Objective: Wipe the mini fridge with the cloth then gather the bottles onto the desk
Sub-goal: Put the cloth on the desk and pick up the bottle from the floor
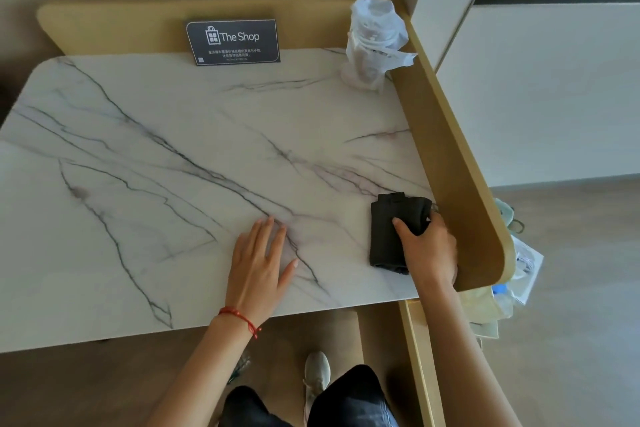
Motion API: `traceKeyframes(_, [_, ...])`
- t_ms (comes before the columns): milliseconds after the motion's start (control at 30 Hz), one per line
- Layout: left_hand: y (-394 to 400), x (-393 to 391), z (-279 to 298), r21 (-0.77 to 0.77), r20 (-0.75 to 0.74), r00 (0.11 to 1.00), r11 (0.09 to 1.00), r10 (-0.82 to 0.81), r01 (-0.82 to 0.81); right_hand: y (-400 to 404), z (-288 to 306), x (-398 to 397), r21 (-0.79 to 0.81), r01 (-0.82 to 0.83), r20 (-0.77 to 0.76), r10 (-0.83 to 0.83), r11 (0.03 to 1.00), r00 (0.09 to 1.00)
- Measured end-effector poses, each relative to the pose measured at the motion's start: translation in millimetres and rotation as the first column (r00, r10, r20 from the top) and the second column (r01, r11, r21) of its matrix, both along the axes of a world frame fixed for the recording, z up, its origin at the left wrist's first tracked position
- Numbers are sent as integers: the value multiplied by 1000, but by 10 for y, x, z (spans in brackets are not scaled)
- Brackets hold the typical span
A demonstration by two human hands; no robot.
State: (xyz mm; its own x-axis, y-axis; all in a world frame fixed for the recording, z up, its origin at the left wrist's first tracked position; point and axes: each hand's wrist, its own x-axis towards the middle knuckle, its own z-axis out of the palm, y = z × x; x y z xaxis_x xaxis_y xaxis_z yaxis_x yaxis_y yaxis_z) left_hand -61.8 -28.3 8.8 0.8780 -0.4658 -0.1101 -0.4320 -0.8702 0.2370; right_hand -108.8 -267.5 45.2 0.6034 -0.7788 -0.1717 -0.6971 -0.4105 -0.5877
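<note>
A folded dark cloth (388, 236) lies on the white marble desk (173, 166) near its right front corner. My right hand (427, 246) grips the cloth's right side, thumb on top. My left hand (261, 260) rests flat on the marble near the front edge, fingers spread, holding nothing. A red string bracelet circles the left wrist. The mini fridge and bottles are not in view.
A black "The Shop" sign (232, 41) leans against the gold back rim. Paper-wrapped cups (375, 42) stand at the back right corner. A raised gold wall (460, 184) borders the desk's right side. Bags and clutter (509, 281) sit on the floor beyond it.
</note>
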Motion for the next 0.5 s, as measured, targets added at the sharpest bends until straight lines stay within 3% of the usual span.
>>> traceKeyframes(133, [96, -34, 37, -12, -7, 1000, 1000, -3, 3, 97, -1, -83, -85, -20, 46, 24, 996, 999])
traceKeyframes(267, [296, -98, 85, -27, 19, 1000, 999, -17, 17, 301, 13, -246, -279, -104, 11, 111, 955, 994])
traceKeyframes(433, [689, -204, 144, -41, 48, 998, 998, -35, 37, 754, 89, -458, -278, -153, 84, 182, 948, 980])
traceKeyframes(500, [894, -241, 168, -36, 58, 998, 999, -38, 40, 976, 85, -560, -351, -178, 98, 225, 919, 969])
